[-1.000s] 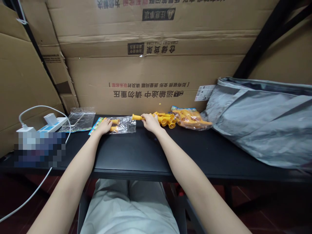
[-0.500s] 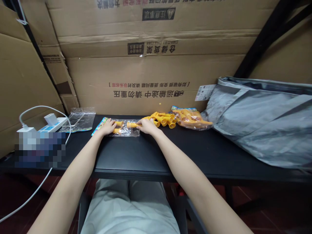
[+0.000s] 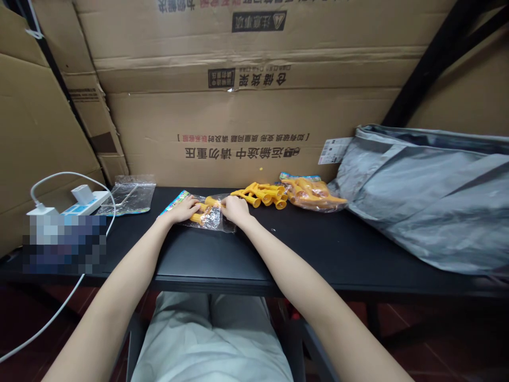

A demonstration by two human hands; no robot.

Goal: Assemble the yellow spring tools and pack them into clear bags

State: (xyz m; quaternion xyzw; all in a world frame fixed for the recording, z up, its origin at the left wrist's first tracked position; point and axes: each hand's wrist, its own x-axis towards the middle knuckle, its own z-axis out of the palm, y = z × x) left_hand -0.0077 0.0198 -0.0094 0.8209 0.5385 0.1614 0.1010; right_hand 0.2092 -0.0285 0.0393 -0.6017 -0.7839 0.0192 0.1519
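Observation:
A clear plastic bag point(image 3: 222, 223) with a colourful printed header lies on the black table, with yellow flared plastic pieces point(image 3: 198, 218) inside. My left hand point(image 3: 183, 208) grips the bag near its header end, its fingers over the pieces. At the bag's right end, my right hand point(image 3: 236, 209) is closed round a yellow flared plastic piece point(image 3: 213, 202) whose wide end points left over the bag. Its fingertips are partly hidden. Just beyond my right hand sits a loose pile of similar yellow pieces point(image 3: 266, 195).
A filled bag of orange-yellow pieces point(image 3: 312, 193) lies right of the pile, beside a large grey fabric bag point(image 3: 421, 207). At left are a flat clear packet point(image 3: 133, 196), a power strip point(image 3: 87, 206) and a white cable point(image 3: 59, 313). Cardboard point(image 3: 238, 114) stands behind the table point(image 3: 222, 260).
The bag has shifted slightly right and turned, its right end nearer me. My left hand has moved right with it. The yellow piece in my right hand is now farther over the bagged pieces.

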